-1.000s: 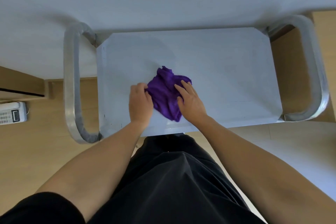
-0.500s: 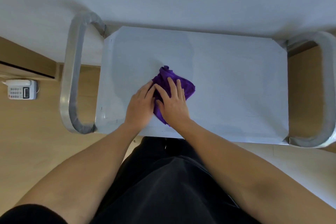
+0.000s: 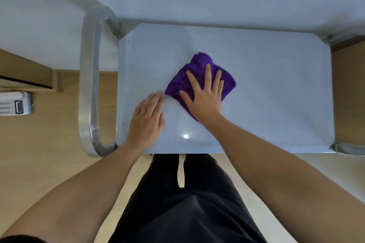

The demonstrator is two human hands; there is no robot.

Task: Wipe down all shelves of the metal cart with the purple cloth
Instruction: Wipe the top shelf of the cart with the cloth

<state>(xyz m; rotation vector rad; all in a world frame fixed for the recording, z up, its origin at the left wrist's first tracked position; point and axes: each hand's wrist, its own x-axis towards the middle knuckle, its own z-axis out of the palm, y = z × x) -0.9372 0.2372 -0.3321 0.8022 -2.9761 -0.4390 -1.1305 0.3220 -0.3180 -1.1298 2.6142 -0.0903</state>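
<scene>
Since half a second ago my left hand (image 3: 147, 118) has come off the purple cloth (image 3: 182, 83), and my right hand (image 3: 205, 96) has carried it a little to the right and away from me.

Biggest in view is the metal cart's top shelf (image 3: 276, 94), a pale flat sheet running left to right in front of me, with the tubular handle (image 3: 89, 85) looping round its left end. No lower shelf shows from up here.

The cloth lies on this shelf, slightly left of its middle. It is bunched into a rough diamond, with one corner pointing away from me toward the wall. Its long axis seems to run from near me to that far corner. Most of it sits under and beyond my right hand.

My right hand is spread wide with straight fingers, pressing flat on the cloth. It grips nothing. My left hand is flat too, fingers together, resting on bare metal. Its fingertips are just beside the cloth's left corner. I cannot tell if they touch.

I judge the wider bare stretch lies to the right, so the next sweep belongs to my right hand.

A small phone (image 3: 14, 102) sits on the floor, well left of the cart.
</scene>
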